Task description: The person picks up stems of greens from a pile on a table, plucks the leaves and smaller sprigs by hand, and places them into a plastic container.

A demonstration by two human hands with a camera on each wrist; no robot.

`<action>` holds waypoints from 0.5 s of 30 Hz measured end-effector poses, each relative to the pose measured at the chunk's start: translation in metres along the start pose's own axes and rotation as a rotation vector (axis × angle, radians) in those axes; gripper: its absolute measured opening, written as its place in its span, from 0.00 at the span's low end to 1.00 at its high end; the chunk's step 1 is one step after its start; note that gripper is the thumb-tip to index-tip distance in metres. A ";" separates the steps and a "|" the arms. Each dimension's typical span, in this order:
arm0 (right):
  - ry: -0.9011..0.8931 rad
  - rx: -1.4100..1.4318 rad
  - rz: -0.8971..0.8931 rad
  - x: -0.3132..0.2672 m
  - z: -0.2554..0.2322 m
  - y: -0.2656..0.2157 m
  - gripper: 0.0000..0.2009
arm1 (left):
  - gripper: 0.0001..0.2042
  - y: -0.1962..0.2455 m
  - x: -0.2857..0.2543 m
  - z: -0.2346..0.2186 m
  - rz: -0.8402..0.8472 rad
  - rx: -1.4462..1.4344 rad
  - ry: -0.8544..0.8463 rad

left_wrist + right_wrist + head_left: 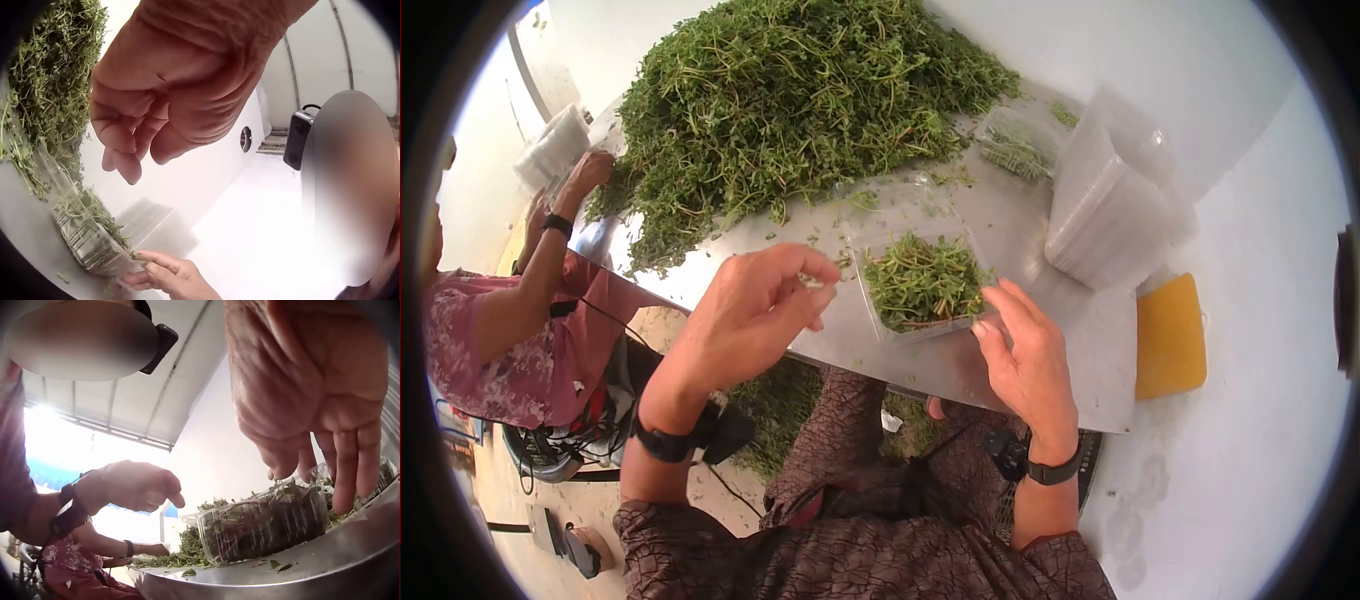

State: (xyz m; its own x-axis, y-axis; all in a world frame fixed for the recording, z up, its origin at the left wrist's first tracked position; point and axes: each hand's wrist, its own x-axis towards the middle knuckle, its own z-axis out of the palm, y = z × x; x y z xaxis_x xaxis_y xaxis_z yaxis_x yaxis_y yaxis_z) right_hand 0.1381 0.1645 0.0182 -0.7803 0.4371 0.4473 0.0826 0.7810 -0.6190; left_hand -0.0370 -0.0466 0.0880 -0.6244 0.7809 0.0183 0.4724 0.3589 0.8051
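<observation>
A clear plastic clamshell box (895,338) heaped with green leafy sprigs (925,280) sits on the metal table, its transparent lid (900,205) laid back behind it. My right hand (1030,355) is at the box's right side, fingers fairly straight and fingertips right at the rim and the sprigs. In the right wrist view those fingers (350,465) point down beside the box. My left hand (745,310) hovers left of the box, apart from it. Its fingers are loosely bent, with nothing visible between them in the left wrist view.
A large pile of greens (790,110) covers the table's back. Another filled clear box (1015,145) stands behind right, near a stack of clear boxes (1105,200). A yellow board (1170,338) is by the table's right edge. Another person (510,320) works at the left.
</observation>
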 end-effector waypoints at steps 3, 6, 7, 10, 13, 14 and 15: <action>-0.027 -0.046 -0.034 -0.001 -0.006 0.004 0.17 | 0.10 0.011 -0.018 -0.013 0.005 0.007 -0.024; -0.022 -0.060 -0.078 -0.001 -0.010 0.008 0.17 | 0.11 0.029 -0.037 -0.029 -0.025 0.053 -0.074; -0.037 -0.046 -0.063 0.000 -0.014 0.006 0.17 | 0.11 0.036 -0.040 -0.035 -0.029 0.055 -0.070; -0.057 -0.026 -0.055 0.002 -0.021 0.005 0.16 | 0.13 0.060 -0.049 -0.051 -0.019 0.119 -0.123; -0.074 -0.018 -0.067 0.005 -0.028 0.005 0.16 | 0.13 0.079 -0.054 -0.064 0.025 0.129 -0.163; -0.084 -0.018 -0.066 0.005 -0.030 0.006 0.16 | 0.15 0.084 -0.056 -0.067 0.025 0.157 -0.173; -0.086 -0.015 -0.072 0.005 -0.030 0.008 0.16 | 0.15 0.089 -0.058 -0.072 0.022 0.158 -0.167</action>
State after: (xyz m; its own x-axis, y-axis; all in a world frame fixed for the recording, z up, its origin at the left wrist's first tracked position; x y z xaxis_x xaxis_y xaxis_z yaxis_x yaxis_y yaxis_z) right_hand 0.1533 0.1863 0.0349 -0.8350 0.3404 0.4324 0.0336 0.8158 -0.5774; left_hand -0.0036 -0.0965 0.2017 -0.5079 0.8582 -0.0743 0.5843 0.4066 0.7024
